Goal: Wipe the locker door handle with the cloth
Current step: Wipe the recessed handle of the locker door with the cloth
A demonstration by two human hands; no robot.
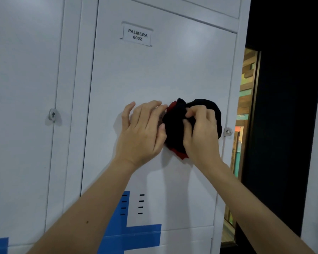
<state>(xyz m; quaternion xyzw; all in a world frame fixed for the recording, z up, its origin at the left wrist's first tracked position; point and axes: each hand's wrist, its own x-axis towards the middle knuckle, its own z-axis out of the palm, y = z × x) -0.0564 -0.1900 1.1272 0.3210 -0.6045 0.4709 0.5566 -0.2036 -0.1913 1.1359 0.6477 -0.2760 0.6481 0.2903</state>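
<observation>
Here, most of the view is filled by a pale grey locker door (154, 79) of smooth painted sheet metal, flat and rectangular, framed by narrow folded edges. A second door (22, 88) of the same finish is seen to its left, fitted with a small rounded metal lock hasp (53, 114). Broad bands of matte blue tape (136, 233) are laid across the lower part of the locker, beside two short columns of thin vent slits (141, 204). A dark vertical frame (283, 107) is seen at the right, with coloured wooden planks visible through the gap.

Near the door's right edge a soft, crumpled cloth (174, 125), black with red showing at its upper left and lower edges, is pressed against the metal in a rounded bunch. The handle itself is not seen; a small metal hasp (227, 132) is visible just right of the cloth. The cloth is gripped by the right hand (202, 132), fingers curled into the folds. The left hand (141, 132) is held loosely spread, its fingertips touching the cloth's left side; whether anything is pinched there cannot be told.

A white rectangular name label (137, 34) printed "PALMERA 0002" is held in a slim metal holder near the top of the door
</observation>
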